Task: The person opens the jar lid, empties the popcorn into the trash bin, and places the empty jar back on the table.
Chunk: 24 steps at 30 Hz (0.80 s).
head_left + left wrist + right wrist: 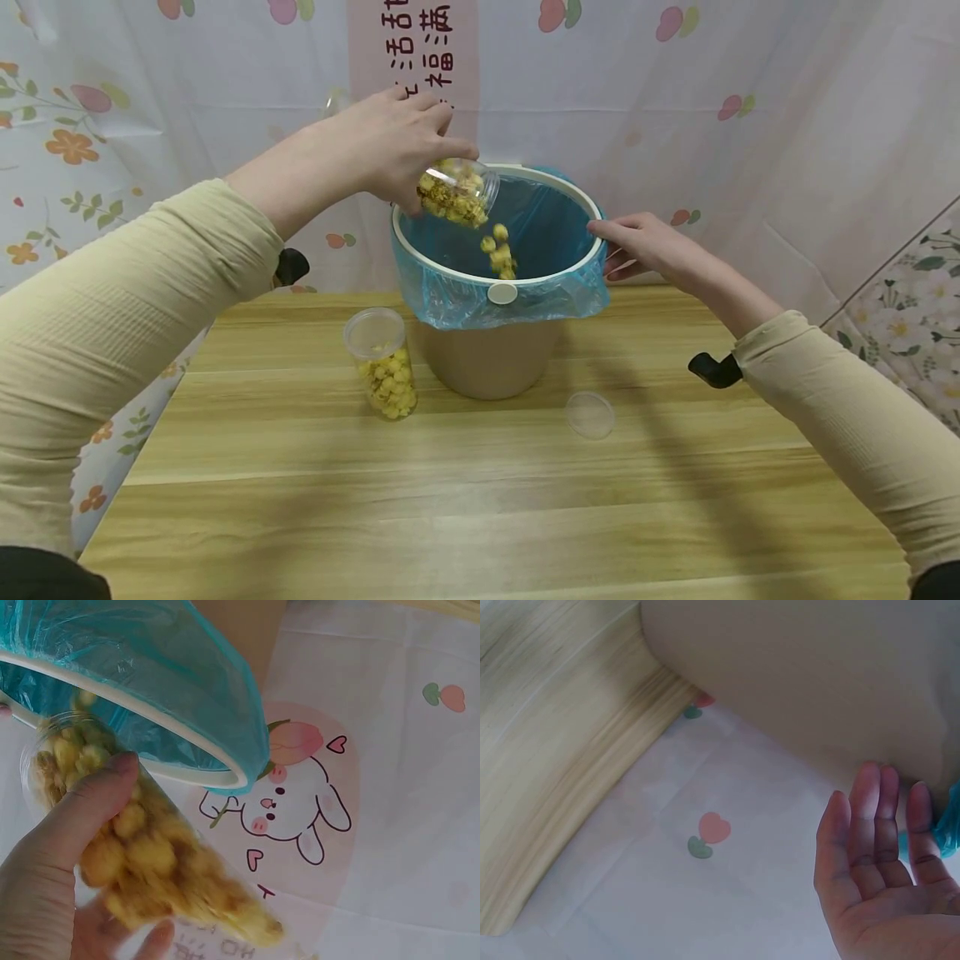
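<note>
My left hand (405,142) grips a clear plastic jar (489,190) of yellow popcorn (150,855), tilted with its mouth over a bin. Several loose pieces of popcorn (501,254) are falling from the mouth into the bin. The trash bin (487,358) has a light brown body, a white rim and a blue plastic liner (435,300) folded over that rim. At the bin's right side, my right hand (648,242) holds the rim, one digit over the top and other fingers (866,799) below, outside the bin. Part of that grip is hidden in the right wrist view.
Left of the bin, a second clear jar (386,375) of popcorn stands upright on the wooden table (465,500). A round clear lid (590,415) lies to the bin's right. Behind hangs a white printed cloth (262,167).
</note>
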### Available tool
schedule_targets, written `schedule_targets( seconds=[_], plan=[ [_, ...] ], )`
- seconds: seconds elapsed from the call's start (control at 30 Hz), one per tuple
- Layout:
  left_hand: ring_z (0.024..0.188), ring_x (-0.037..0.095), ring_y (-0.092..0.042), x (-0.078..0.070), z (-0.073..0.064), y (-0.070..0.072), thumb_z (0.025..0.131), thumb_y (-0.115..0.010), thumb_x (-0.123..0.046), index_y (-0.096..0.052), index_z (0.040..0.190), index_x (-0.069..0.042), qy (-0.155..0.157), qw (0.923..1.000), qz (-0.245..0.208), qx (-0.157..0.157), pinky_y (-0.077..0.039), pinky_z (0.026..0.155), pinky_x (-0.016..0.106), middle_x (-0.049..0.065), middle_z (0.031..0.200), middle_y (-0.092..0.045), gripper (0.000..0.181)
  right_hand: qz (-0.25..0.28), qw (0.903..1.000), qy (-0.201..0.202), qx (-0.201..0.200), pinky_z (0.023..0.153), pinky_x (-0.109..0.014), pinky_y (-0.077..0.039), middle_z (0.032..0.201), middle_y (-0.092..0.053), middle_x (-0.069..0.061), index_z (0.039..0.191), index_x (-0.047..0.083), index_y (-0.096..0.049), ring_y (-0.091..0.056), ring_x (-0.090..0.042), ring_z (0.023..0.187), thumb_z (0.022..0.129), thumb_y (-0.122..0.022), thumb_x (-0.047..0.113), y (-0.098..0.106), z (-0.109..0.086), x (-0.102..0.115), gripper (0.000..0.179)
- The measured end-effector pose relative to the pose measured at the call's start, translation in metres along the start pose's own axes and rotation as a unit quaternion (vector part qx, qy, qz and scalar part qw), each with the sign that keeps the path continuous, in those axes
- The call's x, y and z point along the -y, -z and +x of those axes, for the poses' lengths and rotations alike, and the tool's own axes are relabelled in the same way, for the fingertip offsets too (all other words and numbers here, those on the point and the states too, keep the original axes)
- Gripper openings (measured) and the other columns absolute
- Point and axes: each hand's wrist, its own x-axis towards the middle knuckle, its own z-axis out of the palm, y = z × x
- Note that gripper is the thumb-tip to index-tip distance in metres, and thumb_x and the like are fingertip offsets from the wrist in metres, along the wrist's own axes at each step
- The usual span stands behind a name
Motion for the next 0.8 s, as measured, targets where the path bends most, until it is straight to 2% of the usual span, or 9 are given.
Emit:
schedule_targets(
  seconds=[0.23,0.4,0.6,0.8],
  plan=[
    [0.131,0.043,-0.042,-0.0010,0.0008,0.0008,0.077,-0.083,-0.044,-0.039,0.157,-0.023,0.001,1.0000,0.000,-0.004,-0.040,0.112,0.063,0.024,0.134,-0.050,0.094,-0.002,1.0000,0.000,0.001,0.079,-0.028,-0.063,0.083,-0.066,0.000,0.106,0.008,-0.066,-0.071,-0.017,0.080,0.104,-0.050,0.053,0.0007,-0.0005,-0.0004,0.047],
    [0.127,0.042,-0.041,-0.0012,-0.0003,0.0014,0.076,-0.084,-0.042,-0.040,0.157,-0.024,-0.001,1.0000,0.003,-0.008,-0.038,0.112,0.063,0.022,0.130,-0.049,0.093,0.000,1.0000,-0.002,0.003,0.082,-0.031,-0.063,0.083,-0.067,0.002,0.109,0.008,-0.066,-0.072,-0.016,0.081,0.103,-0.050,0.054,0.0012,-0.0002,-0.0005,0.049],
    [0.121,0.041,-0.043,-0.0018,-0.0008,0.0034,0.075,-0.085,-0.039,-0.043,0.155,-0.025,-0.002,0.9994,0.027,-0.022,-0.041,0.107,0.059,0.022,0.126,-0.050,0.091,0.000,1.0000,-0.002,0.003,0.083,-0.032,-0.063,0.085,-0.066,0.000,0.108,0.008,-0.065,-0.070,-0.015,0.079,0.103,-0.050,0.054,0.0019,-0.0010,0.0004,0.049],
    [0.120,0.042,-0.043,-0.0019,-0.0007,0.0047,0.075,-0.085,-0.034,-0.042,0.156,-0.025,-0.003,0.9991,0.039,-0.019,-0.040,0.107,0.060,0.022,0.127,-0.048,0.092,0.002,1.0000,-0.002,0.003,0.083,-0.033,-0.063,0.084,-0.065,-0.001,0.107,0.009,-0.065,-0.071,-0.018,0.080,0.103,-0.051,0.054,0.0014,-0.0010,0.0003,0.048]
  ],
)
